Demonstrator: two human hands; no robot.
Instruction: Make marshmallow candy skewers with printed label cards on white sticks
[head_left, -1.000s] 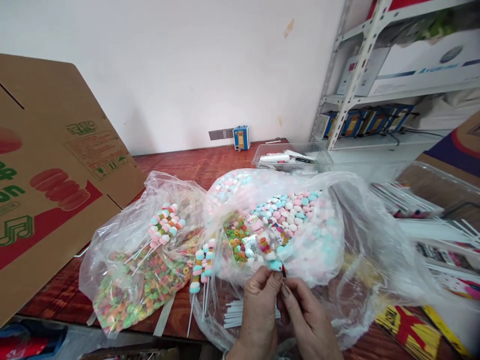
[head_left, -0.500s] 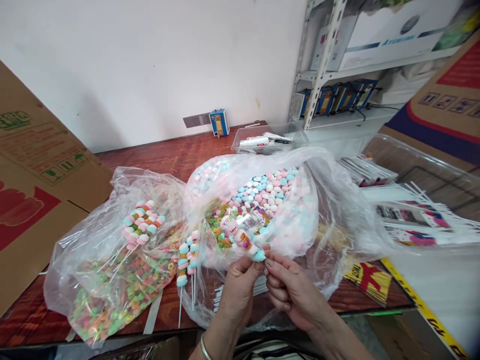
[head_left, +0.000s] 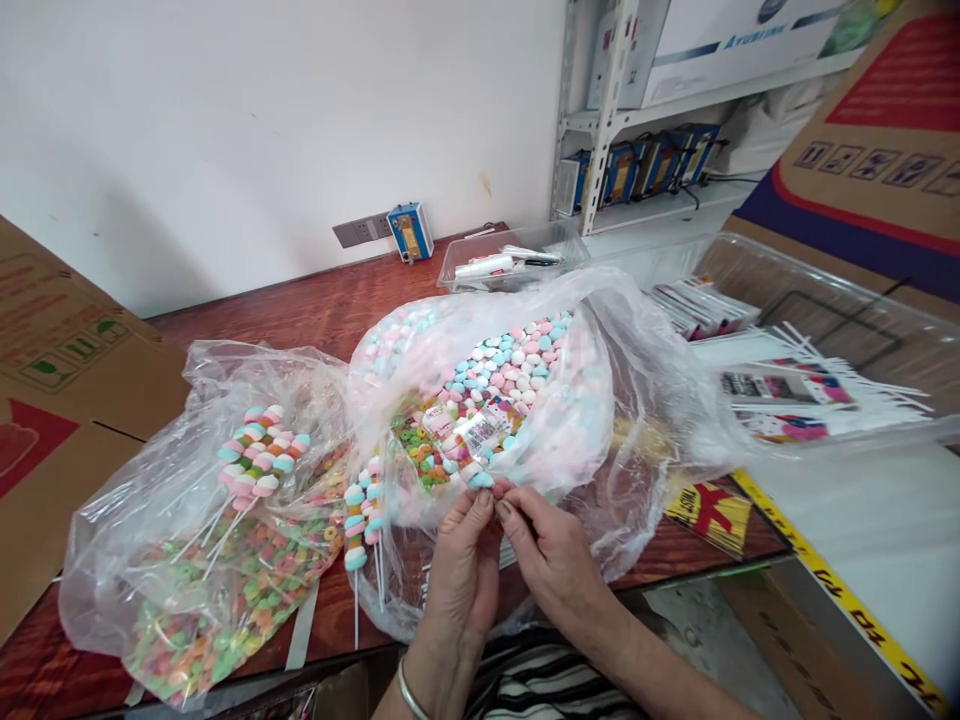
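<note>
Both hands meet at the near end of a printed clear-wrapped marshmallow skewer point(head_left: 480, 478), which points away over the candy bag. My left hand point(head_left: 463, 560), with a bangle on its wrist, pinches this end between thumb and fingers. Pressed against it from the other side are the closed fingertips of my right hand point(head_left: 553, 550). The fingers hide the stick. Behind the wrapper lies an open clear bag point(head_left: 592, 430) of pastel marshmallows point(head_left: 517, 365) and ring-shaped gummies point(head_left: 420, 455). Unwrapped marshmallow skewers point(head_left: 364, 510) lean left of my hands.
More skewers point(head_left: 262, 450) rest on a bag of gummy rings point(head_left: 225, 610) at left. Cardboard boxes point(head_left: 97, 380) flank the table. On the right are a clear tray point(head_left: 862, 290), white sticks point(head_left: 892, 385) and printed wrappers point(head_left: 787, 385). A small bin point(head_left: 517, 255) stands behind.
The camera view has swung, so the scene sits further left and higher. My right hand has rolled over, its back now facing up more. Both hands keep gripping the wrapped skewer's end.
</note>
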